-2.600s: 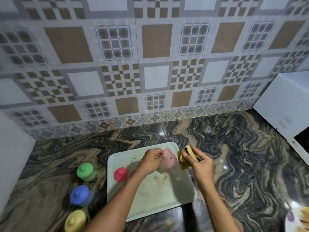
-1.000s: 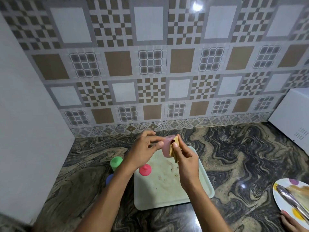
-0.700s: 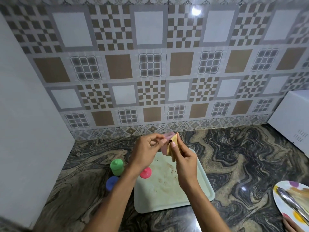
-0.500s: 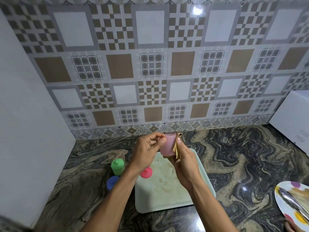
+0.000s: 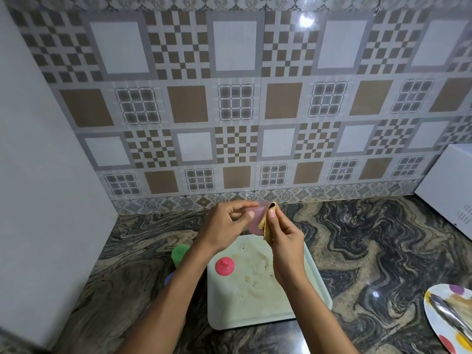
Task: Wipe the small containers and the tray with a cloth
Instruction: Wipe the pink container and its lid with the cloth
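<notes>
The left hand (image 5: 224, 226) pinches the small pink container (image 5: 255, 222) near its rim, with thumb and fingers curled on it, and holds it in the air above the far edge of the tray (image 5: 255, 310). The right hand (image 5: 284, 241) grips a folded yellow-brown cloth (image 5: 266, 227) and presses it on the container's right side.

The container looks like thin, translucent plastic, a little tapered cup. I judge it light, stiff and smooth, perhaps a little slippery, so a hold at the rim from two opposite sides suits it while the soft cloth bends around the wall. Too much pressure could make it slip out of the fingers.

The tray is pale green, rectangular with rounded corners and a low rim, and its floor has brownish stains. A round red lid (image 5: 224, 266) with a knob lies near its left edge. Just beside that edge, on the dark veined stone countertop (image 5: 370, 238), stands a green container (image 5: 180, 254).
</notes>
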